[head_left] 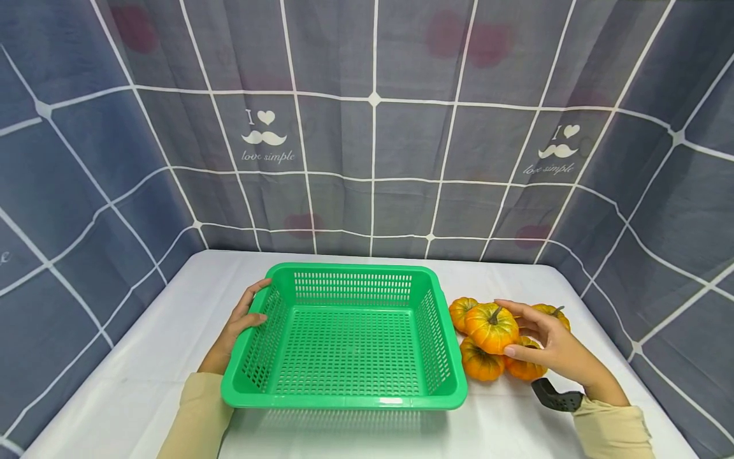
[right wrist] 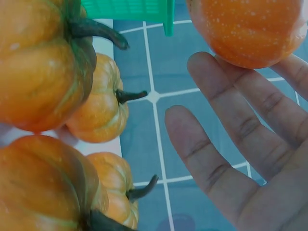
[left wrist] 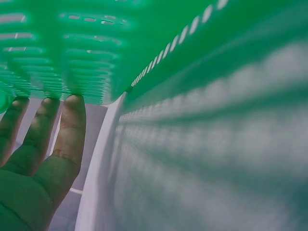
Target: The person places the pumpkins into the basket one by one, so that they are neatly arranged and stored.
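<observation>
A green plastic basket with slotted walls stands on the white table, its inside bare. My left hand grips its left rim, thumb over the edge; in the left wrist view the fingers reach up to the basket's slotted side. To the right of the basket, several small orange pumpkins are bunched together. My right hand holds the top pumpkin between thumb and fingers. In the right wrist view that pumpkin rests against the fingertips; the thumb is out of sight there.
Beneath and around the held pumpkin sit other pumpkins: one at front left, one at front right, one behind left and one behind the hand. A grey checked curtain encloses the table at the back and sides.
</observation>
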`<state>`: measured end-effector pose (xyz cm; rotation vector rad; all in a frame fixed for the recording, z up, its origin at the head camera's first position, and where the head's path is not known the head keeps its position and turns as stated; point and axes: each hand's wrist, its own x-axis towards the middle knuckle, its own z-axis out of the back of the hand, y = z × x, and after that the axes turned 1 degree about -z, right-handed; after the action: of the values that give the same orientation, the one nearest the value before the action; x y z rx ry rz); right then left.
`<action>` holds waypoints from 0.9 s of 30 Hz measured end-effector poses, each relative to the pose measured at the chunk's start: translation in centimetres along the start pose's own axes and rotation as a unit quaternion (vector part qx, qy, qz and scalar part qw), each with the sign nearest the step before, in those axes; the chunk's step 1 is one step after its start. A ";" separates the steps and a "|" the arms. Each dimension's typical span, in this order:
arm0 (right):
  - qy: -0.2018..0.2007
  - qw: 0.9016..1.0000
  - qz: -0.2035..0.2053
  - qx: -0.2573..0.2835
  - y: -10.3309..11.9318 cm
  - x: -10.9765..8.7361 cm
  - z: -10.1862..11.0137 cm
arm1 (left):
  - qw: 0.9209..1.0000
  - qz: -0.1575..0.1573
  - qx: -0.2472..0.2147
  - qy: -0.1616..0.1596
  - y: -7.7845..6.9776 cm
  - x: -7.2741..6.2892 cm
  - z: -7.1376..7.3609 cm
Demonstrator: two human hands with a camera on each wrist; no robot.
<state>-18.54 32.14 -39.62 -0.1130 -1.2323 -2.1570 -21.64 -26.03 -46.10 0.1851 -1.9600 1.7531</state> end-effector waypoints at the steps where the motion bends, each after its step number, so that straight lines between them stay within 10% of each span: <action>1: 0.002 1.000 0.000 -0.001 0.1 0.0 -0.1 | 1.000 0.001 -0.004 0.000 0.0 0.0 0.0; 27: 0.023 1.000 0.014 -0.007 2.1 1.8 -2.2 | 0.998 -0.062 0.016 0.026 0.4 0.4 0.3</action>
<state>-18.27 28.78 -38.60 -0.0850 -1.1827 -2.1334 -22.20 -26.15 -46.29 0.2649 -1.8440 1.6936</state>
